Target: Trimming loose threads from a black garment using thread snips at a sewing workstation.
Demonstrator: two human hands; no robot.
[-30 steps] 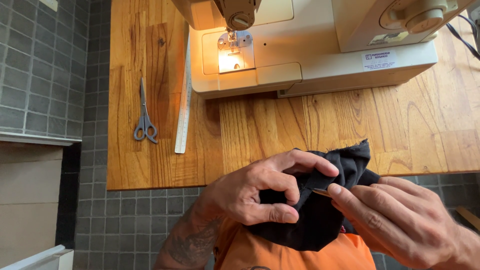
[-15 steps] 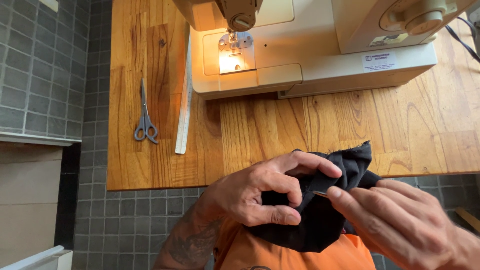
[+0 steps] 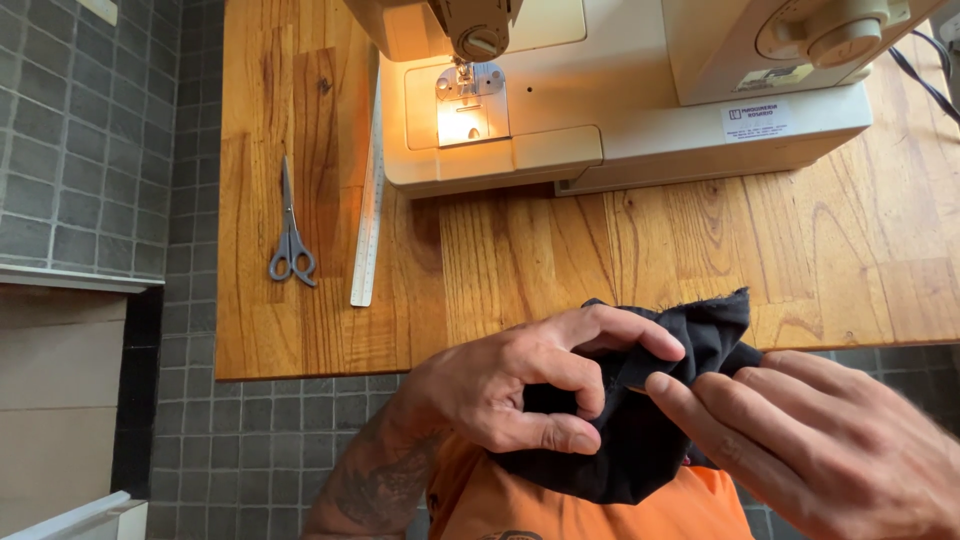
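Left hand pinching black fabric between thumb and fingers | right hand gripping the same fabric's edge, fingers together | fabric being held over lap, just below wooden table edge, near sewing machine

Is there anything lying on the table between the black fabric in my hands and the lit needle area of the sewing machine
Nothing visible does. Both hands, left hand and right hand, pinch the black fabric at the table's near edge. Only bare wood lies before the sewing machine. The scissors and ruler lie off to the left.
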